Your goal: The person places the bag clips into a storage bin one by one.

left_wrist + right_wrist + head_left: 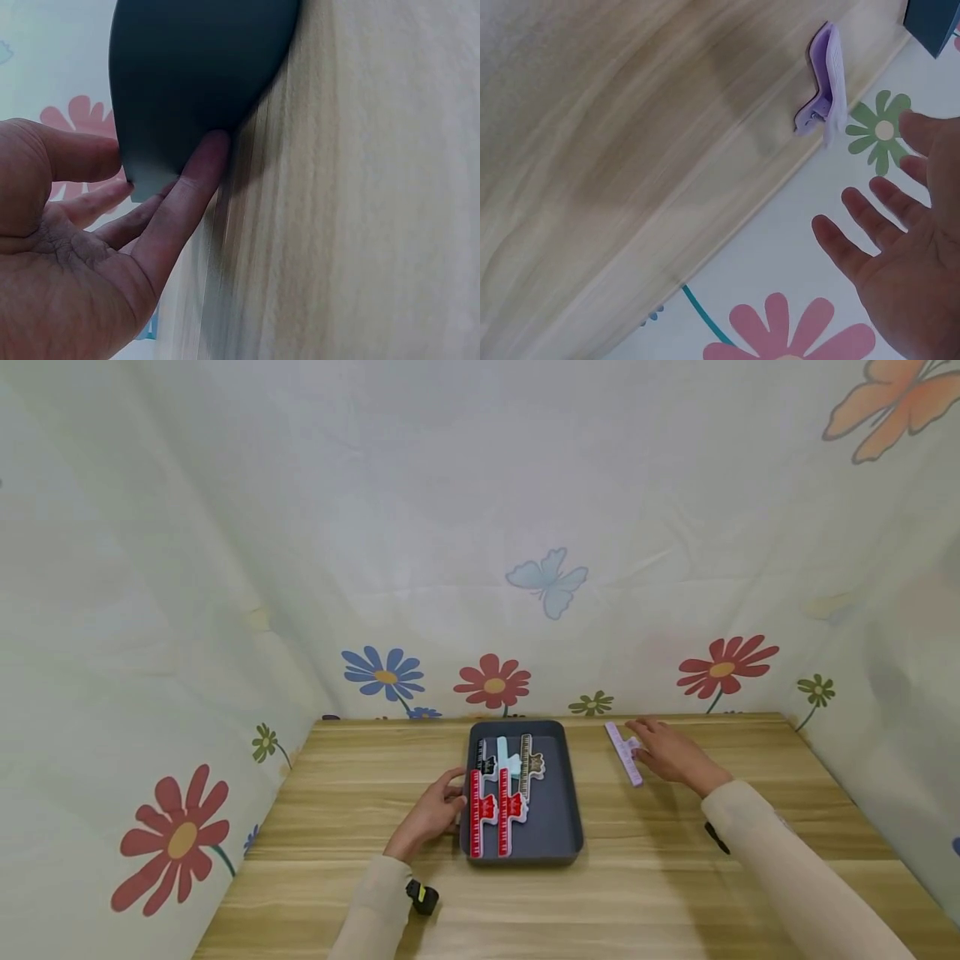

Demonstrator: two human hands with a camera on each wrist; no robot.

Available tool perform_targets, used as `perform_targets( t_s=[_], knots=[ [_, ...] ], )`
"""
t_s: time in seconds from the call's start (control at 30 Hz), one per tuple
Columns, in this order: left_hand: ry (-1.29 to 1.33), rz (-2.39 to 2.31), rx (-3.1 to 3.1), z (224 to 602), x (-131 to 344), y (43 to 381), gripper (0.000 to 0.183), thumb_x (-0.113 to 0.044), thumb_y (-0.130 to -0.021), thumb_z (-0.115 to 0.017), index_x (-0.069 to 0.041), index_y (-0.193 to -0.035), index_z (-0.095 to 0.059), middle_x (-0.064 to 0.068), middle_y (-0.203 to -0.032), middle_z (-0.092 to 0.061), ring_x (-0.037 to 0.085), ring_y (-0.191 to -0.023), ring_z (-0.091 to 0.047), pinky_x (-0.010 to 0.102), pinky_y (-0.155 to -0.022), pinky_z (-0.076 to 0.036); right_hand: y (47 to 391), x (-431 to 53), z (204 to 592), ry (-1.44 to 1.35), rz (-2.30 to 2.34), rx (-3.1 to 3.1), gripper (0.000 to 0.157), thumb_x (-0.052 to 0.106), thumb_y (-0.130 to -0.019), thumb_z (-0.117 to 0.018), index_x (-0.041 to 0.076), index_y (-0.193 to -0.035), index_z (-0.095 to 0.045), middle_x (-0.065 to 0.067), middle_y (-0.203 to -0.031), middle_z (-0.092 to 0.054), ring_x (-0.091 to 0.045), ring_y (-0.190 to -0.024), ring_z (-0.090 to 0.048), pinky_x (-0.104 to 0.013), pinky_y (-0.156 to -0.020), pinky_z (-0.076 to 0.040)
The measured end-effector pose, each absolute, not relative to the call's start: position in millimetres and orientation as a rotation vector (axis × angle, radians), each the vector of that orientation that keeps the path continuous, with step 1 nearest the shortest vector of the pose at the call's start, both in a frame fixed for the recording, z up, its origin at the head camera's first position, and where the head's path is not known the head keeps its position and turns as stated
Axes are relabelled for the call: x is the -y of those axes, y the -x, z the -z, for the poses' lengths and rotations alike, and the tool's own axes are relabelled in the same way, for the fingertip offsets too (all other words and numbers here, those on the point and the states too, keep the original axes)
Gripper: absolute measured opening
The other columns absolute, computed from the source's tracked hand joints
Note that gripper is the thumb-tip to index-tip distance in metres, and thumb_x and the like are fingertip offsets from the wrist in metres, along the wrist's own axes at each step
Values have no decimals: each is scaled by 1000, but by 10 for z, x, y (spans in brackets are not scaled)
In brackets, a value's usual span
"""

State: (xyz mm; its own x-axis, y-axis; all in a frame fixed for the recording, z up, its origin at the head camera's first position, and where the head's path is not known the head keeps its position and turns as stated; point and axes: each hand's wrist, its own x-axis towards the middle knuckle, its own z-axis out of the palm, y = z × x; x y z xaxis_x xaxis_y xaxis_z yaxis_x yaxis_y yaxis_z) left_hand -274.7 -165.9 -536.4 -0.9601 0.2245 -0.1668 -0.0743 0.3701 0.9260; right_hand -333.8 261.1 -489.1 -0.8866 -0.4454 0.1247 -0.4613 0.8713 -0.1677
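Note:
A lilac clip [624, 754] with a long straight bar lies on the table right of the dark grey tray [558, 843]. My right hand [671, 752] hovers beside its handle, fingers spread and apart from the clip [829, 82] in the right wrist view. At the tray's left side, my left hand [435, 810] touches the outer wall with fairly straight fingers [184, 191]; its thumb meets the edge. Inside the tray lie two red keyboard-patterned clips [476, 827], a black clip [489, 766], a light blue clip [503, 752] and a black-and-gold clip [537, 766].
The wooden table [345, 793] ends against a pale curtain [450, 527] printed with flowers and butterflies. Bare wood shows between the tray and the lilac clip and in front of the tray. A black device [423, 897] is strapped to the left wrist.

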Motion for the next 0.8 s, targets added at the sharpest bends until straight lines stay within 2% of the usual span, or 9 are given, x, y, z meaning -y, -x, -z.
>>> perform_targets(
  t_s=[0.33, 0.5, 0.8],
  knots=[
    [-118, -1590, -2380, 5353, 1669, 2747, 54, -6, -100, -46, -13, -152, -32, 30, -138, -52, 34, -107, -64, 39, -66, -61, 3452, -2575, 4935, -748, -209, 3034, 54, 11, -91, -65, -4, -140, -46, -28, -138, -46, -50, -121, -50, -61, -95, -48],
    [-124, -1602, -2364, 5343, 1664, 2734, 54, -5, -100, -46, -12, -152, -32, 31, -139, -50, 34, -107, -64, 39, -66, -61, 3492, -2586, 4988, -749, -90, 3042, 50, 10, -92, -64, -4, -137, -49, -27, -132, -50, -48, -116, -54, -60, -94, -49],
    [-112, -1618, -2350, 5309, 1661, 2722, 54, -4, -101, -44, -11, -153, -30, 31, -140, -50, 34, -106, -64, 40, -66, -61, 3541, -2540, 5023, -756, 45, 3045, 43, 8, -92, -61, -5, -132, -54, -24, -129, -54, -46, -117, -55, -57, -93, -51]
  ],
)
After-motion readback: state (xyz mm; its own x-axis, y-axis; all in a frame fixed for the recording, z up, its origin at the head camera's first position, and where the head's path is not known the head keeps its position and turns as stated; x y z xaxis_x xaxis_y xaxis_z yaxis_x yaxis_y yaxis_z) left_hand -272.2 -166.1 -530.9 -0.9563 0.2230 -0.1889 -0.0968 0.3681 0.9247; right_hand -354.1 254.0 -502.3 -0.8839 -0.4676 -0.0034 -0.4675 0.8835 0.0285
